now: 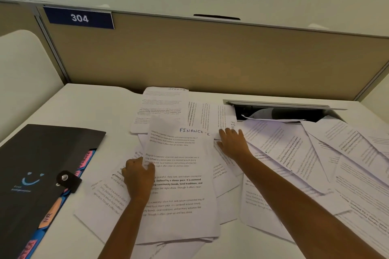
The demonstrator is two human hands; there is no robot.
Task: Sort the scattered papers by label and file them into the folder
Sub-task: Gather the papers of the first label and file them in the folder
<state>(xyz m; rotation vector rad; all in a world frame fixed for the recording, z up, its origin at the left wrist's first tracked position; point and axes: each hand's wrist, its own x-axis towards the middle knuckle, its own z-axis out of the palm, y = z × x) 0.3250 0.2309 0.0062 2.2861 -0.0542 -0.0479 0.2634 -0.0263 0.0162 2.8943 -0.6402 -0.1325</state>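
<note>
Soft, even overhead light leaves the white table (101, 111) bright with only faint shadows under the papers (315, 153), while wide-angle distortion bows the partition (210, 54) and blurs print toward the right edge.

My white desk (101, 111) carries a sprawl of printed papers (294, 153), spread from its middle out to the right of the black folder (42, 164). That folder lies closed at the desk's left edge, coloured tabs poking from its side. Beyond the papers, a cable slot (280, 113) stands open.
</note>
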